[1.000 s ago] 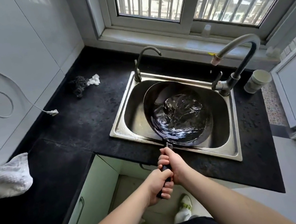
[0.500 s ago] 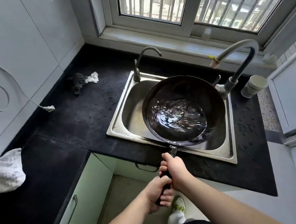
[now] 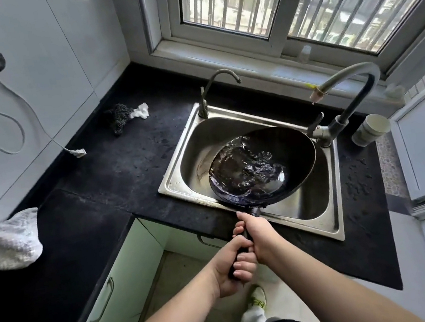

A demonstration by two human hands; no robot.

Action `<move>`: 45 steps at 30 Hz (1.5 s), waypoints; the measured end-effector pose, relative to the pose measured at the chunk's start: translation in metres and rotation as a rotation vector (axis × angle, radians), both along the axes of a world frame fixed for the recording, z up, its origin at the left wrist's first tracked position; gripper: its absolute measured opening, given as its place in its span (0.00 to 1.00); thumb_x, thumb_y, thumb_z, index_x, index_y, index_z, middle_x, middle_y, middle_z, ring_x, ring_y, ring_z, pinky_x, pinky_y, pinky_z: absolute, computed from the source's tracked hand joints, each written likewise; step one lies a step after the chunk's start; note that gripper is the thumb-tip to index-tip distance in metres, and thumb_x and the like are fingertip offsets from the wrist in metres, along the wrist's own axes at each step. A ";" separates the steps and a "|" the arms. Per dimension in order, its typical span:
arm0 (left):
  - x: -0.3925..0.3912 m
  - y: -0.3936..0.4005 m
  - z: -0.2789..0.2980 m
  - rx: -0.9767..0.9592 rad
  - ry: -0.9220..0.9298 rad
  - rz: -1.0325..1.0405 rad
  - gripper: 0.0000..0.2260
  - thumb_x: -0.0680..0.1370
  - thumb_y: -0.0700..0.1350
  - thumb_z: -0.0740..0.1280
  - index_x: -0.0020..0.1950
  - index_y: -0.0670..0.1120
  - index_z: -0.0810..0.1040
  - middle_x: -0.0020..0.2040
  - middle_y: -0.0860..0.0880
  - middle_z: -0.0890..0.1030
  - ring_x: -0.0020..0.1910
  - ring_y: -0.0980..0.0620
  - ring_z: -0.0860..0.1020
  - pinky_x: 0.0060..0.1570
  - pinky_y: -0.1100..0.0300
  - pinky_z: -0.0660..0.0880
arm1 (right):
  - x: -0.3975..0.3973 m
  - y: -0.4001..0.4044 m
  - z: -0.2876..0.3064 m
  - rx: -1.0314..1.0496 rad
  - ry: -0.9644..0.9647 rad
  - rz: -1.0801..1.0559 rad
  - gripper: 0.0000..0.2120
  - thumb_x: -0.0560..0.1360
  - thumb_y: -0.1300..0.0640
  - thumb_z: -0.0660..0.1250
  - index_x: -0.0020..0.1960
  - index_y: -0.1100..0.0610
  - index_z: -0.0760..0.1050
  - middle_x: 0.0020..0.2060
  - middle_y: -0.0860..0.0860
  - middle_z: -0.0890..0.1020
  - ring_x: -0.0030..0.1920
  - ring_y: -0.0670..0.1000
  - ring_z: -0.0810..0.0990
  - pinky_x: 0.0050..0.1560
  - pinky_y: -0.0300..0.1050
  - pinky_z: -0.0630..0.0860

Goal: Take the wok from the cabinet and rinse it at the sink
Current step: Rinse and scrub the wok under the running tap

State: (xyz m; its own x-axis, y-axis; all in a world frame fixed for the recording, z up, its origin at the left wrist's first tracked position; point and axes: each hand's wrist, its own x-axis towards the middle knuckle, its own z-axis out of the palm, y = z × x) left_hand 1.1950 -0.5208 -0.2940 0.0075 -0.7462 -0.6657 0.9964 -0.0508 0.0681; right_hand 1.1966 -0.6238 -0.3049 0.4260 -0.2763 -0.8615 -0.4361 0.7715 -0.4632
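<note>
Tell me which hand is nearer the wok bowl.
Right. The right hand grips the handle just below the wok; the left hand grips farther down, at the handle's end.

The wok handle [image 3: 244,250] is mostly hidden by both hands. A white towel [image 3: 0,245] at nine o'clock is cut off by the edge. The sink's [image 3: 335,197] drain is covered by the wok [image 3: 293,154].

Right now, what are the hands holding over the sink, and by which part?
Both hands hold the wok by its dark handle: the right hand nearer the pan, the left hand behind it at the handle's end.
</note>
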 end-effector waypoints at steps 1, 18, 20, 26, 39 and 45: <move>0.002 -0.001 0.003 0.001 0.007 0.003 0.14 0.77 0.42 0.57 0.31 0.45 0.67 0.20 0.53 0.62 0.14 0.60 0.59 0.12 0.70 0.53 | 0.002 -0.002 0.000 0.017 0.009 0.029 0.16 0.79 0.56 0.62 0.35 0.56 0.64 0.20 0.47 0.69 0.20 0.44 0.67 0.29 0.37 0.60; 0.037 -0.038 0.054 0.293 -0.290 -0.156 0.13 0.75 0.38 0.56 0.31 0.47 0.63 0.22 0.52 0.63 0.15 0.59 0.61 0.14 0.71 0.57 | 0.027 -0.026 0.017 0.497 -0.142 -0.051 0.30 0.79 0.50 0.60 0.19 0.56 0.63 0.16 0.47 0.66 0.15 0.45 0.67 0.17 0.32 0.65; 0.033 -0.037 0.050 0.321 -0.352 -0.171 0.12 0.75 0.38 0.56 0.32 0.47 0.63 0.22 0.52 0.63 0.15 0.59 0.61 0.15 0.72 0.57 | 0.025 -0.023 0.011 0.550 -0.185 -0.080 0.30 0.79 0.50 0.61 0.20 0.56 0.62 0.15 0.47 0.66 0.16 0.45 0.67 0.19 0.32 0.66; 0.020 -0.021 0.034 0.371 -0.579 -0.237 0.10 0.76 0.38 0.57 0.35 0.46 0.65 0.23 0.50 0.64 0.17 0.57 0.61 0.20 0.72 0.58 | 0.020 -0.011 0.002 0.627 -0.341 -0.066 0.24 0.73 0.53 0.64 0.20 0.54 0.61 0.14 0.45 0.62 0.14 0.43 0.64 0.19 0.35 0.67; -0.006 -0.007 -0.016 0.280 -0.822 -0.175 0.10 0.72 0.36 0.58 0.31 0.42 0.63 0.22 0.47 0.65 0.17 0.52 0.63 0.20 0.64 0.63 | 0.005 -0.009 -0.007 0.300 -0.317 0.109 0.16 0.77 0.54 0.62 0.33 0.52 0.61 0.17 0.45 0.59 0.15 0.43 0.58 0.19 0.37 0.65; 0.004 -0.011 -0.024 0.237 -0.864 -0.185 0.09 0.67 0.39 0.59 0.27 0.43 0.63 0.21 0.46 0.64 0.18 0.51 0.62 0.21 0.63 0.64 | 0.014 -0.011 -0.005 0.121 -0.310 0.113 0.16 0.79 0.58 0.59 0.33 0.53 0.61 0.18 0.45 0.59 0.16 0.43 0.57 0.19 0.37 0.66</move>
